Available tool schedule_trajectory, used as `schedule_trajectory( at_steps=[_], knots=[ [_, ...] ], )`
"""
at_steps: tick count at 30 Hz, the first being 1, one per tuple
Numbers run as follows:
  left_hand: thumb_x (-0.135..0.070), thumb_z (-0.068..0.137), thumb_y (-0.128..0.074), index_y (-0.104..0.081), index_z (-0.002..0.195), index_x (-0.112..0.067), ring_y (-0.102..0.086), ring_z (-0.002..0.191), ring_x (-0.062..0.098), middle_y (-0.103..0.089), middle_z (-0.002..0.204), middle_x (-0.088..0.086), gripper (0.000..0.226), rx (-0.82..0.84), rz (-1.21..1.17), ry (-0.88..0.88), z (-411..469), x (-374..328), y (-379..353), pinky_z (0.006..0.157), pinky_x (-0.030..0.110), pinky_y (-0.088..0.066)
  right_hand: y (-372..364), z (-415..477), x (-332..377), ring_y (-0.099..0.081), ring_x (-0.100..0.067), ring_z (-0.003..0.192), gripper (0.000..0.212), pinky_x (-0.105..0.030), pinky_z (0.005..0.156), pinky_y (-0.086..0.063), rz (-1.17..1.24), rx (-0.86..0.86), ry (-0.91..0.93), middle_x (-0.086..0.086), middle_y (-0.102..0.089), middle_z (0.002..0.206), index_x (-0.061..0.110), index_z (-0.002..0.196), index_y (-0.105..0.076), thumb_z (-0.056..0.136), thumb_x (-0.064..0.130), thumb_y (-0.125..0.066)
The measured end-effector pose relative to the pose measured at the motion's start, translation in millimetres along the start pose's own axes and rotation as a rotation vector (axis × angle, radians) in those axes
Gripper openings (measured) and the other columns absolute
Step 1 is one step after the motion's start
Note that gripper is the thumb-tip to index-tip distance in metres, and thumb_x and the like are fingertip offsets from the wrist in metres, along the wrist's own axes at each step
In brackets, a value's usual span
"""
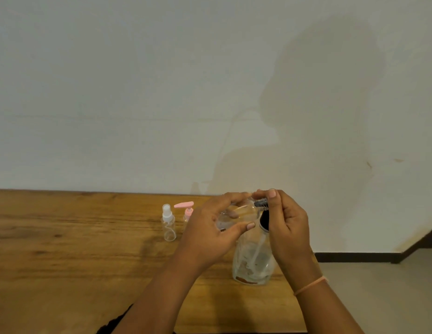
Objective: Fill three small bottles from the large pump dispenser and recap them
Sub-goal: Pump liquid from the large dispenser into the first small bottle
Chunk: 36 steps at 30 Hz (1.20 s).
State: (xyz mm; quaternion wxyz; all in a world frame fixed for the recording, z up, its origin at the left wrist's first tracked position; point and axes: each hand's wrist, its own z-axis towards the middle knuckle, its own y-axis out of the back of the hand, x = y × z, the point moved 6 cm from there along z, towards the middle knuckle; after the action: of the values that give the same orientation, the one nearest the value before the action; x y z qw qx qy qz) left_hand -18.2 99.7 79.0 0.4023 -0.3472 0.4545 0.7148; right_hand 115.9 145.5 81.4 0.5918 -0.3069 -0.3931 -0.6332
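Hands meet in the lower middle of the frame, raised just above the wooden surface (65, 249). From where I stand, the left hand (210, 227) grips a small clear bottle (241, 210) held on its side in the air, with its fingers (234, 196) curled over the top and the thumb pressed in from below. The right hand (287, 225) is at the bottle's right end and pinches the dark cap (261, 203) there, fingertips (270, 194) clamped on it. I cannot tell whether the cap is screwed on or loose. A thin pinkish band (309, 285) circles that wrist.

Directly below the held bottle stands the large pump dispenser (254, 261). It is clear-walled and upright on the surface near its right edge, with a pale dip tube showing inside. Its black pump head (264, 221) is partly hidden behind the right palm, and whether the held bottle touches it is not clear.

Left of the hands, toward the back of the surface, two more small bottles stand upright close together. One is a clear spray bottle (168, 224) with a white top. Just to its right is a bottle with a pink pump (187, 210), its body mostly hidden behind the left hand. Both stand apart from the dispenser.

A pale wall (137, 92) fills the upper frame, with a person's shadow on its right half. Grey floor (379, 297) and a dark skirting strip (354, 257) show at the lower right.
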Motion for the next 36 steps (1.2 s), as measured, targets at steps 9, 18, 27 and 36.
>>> schedule_trajectory(
  at_steps=[9,18,27,36],
  knots=[
    [-0.024,0.074,-0.078,-0.051,0.113,-0.056,-0.057,0.099,-0.006,-0.063,0.114,-0.019,0.057,-0.014,-0.042,-0.010,-1.0,0.6,-1.2,0.080,0.005,-0.045,1.1,-2.3,4.2,-0.066,-0.006,0.083,0.029,-0.017,0.071,-0.051,0.049,-0.028,0.014,0.016,-0.070,0.084,0.027,0.085,-0.065,0.095,0.028,-0.038],
    [-0.027,0.076,-0.076,-0.048,0.114,-0.059,-0.056,0.100,-0.007,-0.061,0.113,-0.023,0.057,0.005,0.015,-0.011,0.4,4.4,-0.1,0.079,0.003,-0.044,0.1,-1.5,5.9,-0.063,-0.015,0.073,0.029,-0.032,0.063,-0.052,-0.044,-0.037,0.028,0.012,-0.068,0.082,0.033,0.084,-0.062,0.095,0.039,-0.037],
    [-0.024,0.074,-0.078,-0.052,0.113,-0.057,-0.057,0.101,-0.006,-0.062,0.114,-0.020,0.057,-0.004,-0.017,-0.008,-4.3,4.2,-0.3,0.081,0.007,-0.047,0.4,-8.7,5.8,-0.064,-0.002,0.083,0.027,-0.016,0.067,-0.051,-0.027,-0.090,0.058,0.024,-0.067,0.087,0.039,0.088,-0.061,0.093,0.043,-0.034],
    [-0.025,0.075,-0.077,-0.050,0.113,-0.057,-0.055,0.103,-0.009,-0.060,0.113,-0.023,0.057,-0.012,0.006,-0.014,-3.8,2.8,0.3,0.080,0.005,-0.046,-0.1,-6.6,5.1,-0.063,0.004,0.087,0.025,-0.010,0.070,-0.047,-0.075,-0.094,0.042,0.029,-0.065,0.087,0.041,0.088,-0.059,0.096,0.042,-0.035]
  ],
)
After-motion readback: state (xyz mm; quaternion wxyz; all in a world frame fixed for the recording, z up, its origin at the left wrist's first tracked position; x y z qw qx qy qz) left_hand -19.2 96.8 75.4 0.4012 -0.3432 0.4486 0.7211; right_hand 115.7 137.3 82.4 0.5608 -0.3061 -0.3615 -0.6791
